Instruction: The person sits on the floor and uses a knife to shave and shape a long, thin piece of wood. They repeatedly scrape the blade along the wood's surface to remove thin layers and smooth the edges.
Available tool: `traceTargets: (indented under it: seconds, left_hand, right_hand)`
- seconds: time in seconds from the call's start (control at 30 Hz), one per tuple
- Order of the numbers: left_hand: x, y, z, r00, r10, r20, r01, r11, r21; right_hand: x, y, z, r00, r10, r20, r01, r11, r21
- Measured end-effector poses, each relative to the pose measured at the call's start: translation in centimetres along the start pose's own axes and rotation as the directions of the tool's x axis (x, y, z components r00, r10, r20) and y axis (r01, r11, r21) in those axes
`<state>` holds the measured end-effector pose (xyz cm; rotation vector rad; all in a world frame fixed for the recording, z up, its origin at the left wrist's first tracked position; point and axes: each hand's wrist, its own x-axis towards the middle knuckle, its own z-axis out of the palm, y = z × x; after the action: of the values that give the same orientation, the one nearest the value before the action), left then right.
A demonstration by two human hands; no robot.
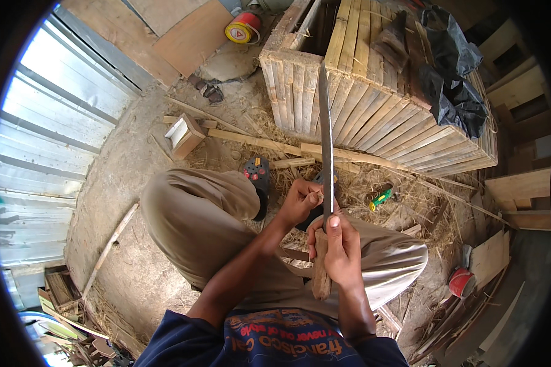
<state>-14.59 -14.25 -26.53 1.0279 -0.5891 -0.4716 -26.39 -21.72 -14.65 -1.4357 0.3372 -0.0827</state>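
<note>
A machete [326, 134] with a long, narrow, dark blade and a bright edge stands upright in front of me, its tip pointing away. My right hand [340, 248] is closed round it where blade and wooden handle [320, 278] meet, the thumb lying along the blade. The handle's butt points back toward my body. Close by the left side of the blade, my left hand [301, 202] has its fingers curled together in a pinch. Whatever those fingers hold, if anything, is too small to make out.
A slatted wooden crate [361, 107] stands ahead, with black plastic bags [450, 73] on it. Straw and wood strips litter the ground, with a green-handled tool [381, 198] among them. A small box [185, 136] lies left; a red can [462, 283] sits right. Metal sheeting [55, 116] walls the left.
</note>
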Motion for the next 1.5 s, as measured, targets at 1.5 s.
traceTargets:
  seconds: [1.5]
  left_hand:
    - [-0.7,-3.3,-2.6,0.999,0.009,0.044,-0.010,0.999,0.033]
  right_hand:
    - [-0.4,1.5,0.5,0.999,-0.028,0.040,0.032,0.993,-0.111]
